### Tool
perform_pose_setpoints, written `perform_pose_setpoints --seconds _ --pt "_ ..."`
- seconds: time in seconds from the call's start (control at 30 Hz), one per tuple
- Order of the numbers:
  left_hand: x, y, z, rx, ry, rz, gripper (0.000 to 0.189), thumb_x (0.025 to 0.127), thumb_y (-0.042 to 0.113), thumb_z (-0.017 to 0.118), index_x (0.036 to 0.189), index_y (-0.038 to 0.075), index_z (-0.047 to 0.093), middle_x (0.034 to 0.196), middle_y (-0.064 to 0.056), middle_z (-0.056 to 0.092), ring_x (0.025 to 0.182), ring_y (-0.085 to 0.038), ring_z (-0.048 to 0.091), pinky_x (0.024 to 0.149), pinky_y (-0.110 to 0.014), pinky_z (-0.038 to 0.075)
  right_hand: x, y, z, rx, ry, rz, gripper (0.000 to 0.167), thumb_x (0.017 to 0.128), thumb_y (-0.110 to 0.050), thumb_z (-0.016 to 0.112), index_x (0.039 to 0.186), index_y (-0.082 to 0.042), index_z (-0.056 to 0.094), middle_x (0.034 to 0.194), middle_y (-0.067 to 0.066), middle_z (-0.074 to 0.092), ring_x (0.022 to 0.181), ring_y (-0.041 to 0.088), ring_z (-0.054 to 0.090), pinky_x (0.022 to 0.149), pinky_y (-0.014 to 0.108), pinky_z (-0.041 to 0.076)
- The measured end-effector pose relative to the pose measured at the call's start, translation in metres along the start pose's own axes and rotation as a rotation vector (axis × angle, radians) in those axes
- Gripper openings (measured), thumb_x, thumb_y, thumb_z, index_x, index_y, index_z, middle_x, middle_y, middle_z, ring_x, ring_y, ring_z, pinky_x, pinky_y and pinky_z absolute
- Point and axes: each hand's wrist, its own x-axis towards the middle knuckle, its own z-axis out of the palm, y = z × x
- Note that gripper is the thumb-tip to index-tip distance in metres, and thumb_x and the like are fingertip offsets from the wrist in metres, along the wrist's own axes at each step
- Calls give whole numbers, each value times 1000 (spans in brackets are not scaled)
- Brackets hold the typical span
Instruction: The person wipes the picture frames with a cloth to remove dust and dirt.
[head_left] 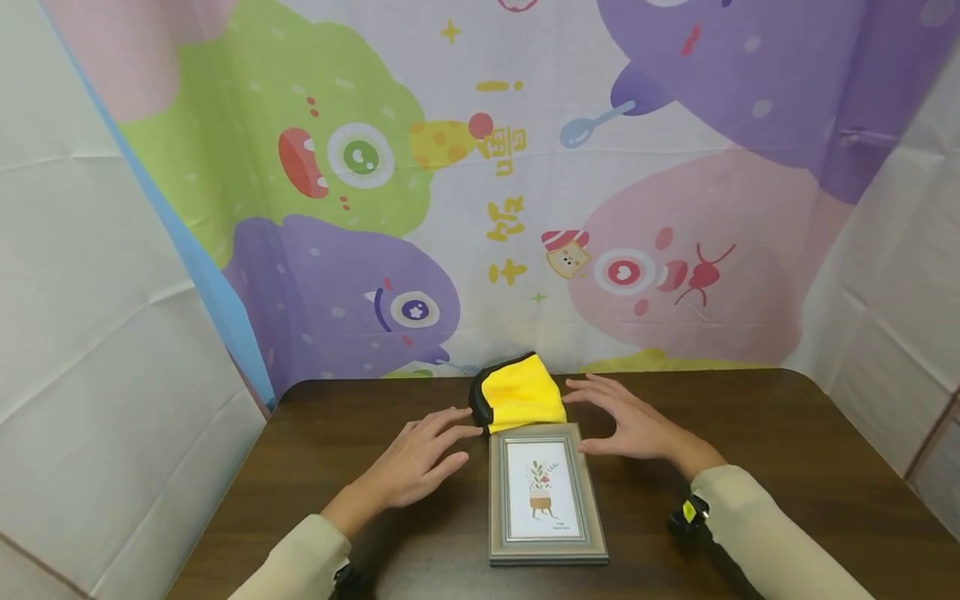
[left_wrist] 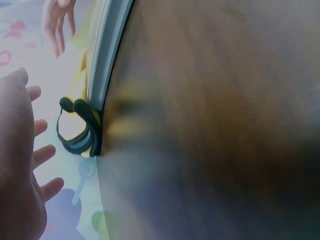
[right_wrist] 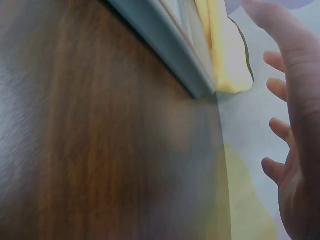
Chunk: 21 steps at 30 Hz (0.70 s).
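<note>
A picture frame [head_left: 498, 500] with a drawing of a potted plant lies face up on the brown table. Just behind it sits a folded yellow cloth [head_left: 522, 392] with black edging, also seen past the frame's end in the left wrist view. My left hand [head_left: 416, 458] hovers at the left of both, fingertips near the cloth's black fold. On the other side my right hand [head_left: 633, 421] has its fingers spread, close to the cloth's right edge and the frame's upper right corner. Both wrist views show the fingers apart from cloth and frame, holding nothing.
The dark wooden table [head_left: 300, 492] ends at a cartoon-printed curtain [head_left: 517, 317] right behind the cloth. White fabric walls [head_left: 112, 350] stand on the left and right. A small black device [head_left: 688, 518] is strapped at the right wrist.
</note>
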Motion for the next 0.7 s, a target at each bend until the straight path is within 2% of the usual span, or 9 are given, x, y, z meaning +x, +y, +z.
perform_pose_setpoints --seconds 0.13,0.33,0.5,0.7 --pt "-6 10 2 -5 -20 35 40 117 33 58 155 23 67 171 -10 57 160 -43 53 115 -70 50 7 -4 -2 -2 -8 -4 73 92 -43 92 154 -17 66 179 10 50 168 53 34 125 86 33" --pt "-13 23 9 -35 -100 52 44 117 40 60 157 24 64 175 -8 51 162 -39 51 116 -67 51 17 -12 -3 -29 -26 25 76 89 -47 92 156 -21 66 179 8 49 170 50 34 127 83 33" --pt "-17 33 16 -51 -157 41 47 115 46 63 158 26 63 177 -9 49 163 -37 50 115 -67 52 26 -18 -2 -49 -44 25 79 88 -50 92 157 -23 65 180 8 48 172 47 32 128 81 33" --pt "-20 41 23 -64 -185 9 54 110 52 69 158 30 62 177 -9 47 163 -39 50 112 -71 53 38 -24 -1 -85 -56 -20 77 89 -49 92 156 -22 66 179 8 50 172 47 32 130 79 34"
